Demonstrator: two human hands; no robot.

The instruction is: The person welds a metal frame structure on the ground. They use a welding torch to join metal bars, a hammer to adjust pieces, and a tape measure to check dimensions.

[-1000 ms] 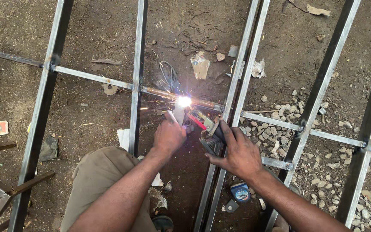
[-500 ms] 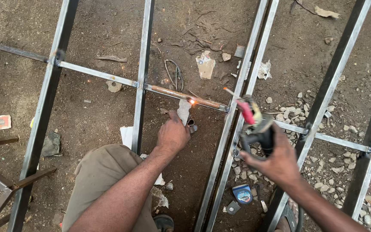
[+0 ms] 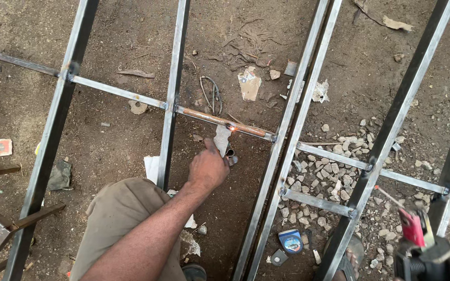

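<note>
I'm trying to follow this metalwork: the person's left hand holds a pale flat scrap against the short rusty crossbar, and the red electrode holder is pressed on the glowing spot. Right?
Not quite. In the head view the red electrode holder is off at the lower right, well away from the glowing spot. The left hand does hold the pale flat scrap against the short rusty crossbar.

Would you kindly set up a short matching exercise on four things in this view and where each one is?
1. left hand
2. electrode holder
3. rusty crossbar
4. grey stones

a. bottom right corner
b. between two long rails, one spot glowing
c. on soil just below the crossbar
d. heaped right of the double rail

Pairs: 1-c, 2-a, 3-b, 4-d
</note>
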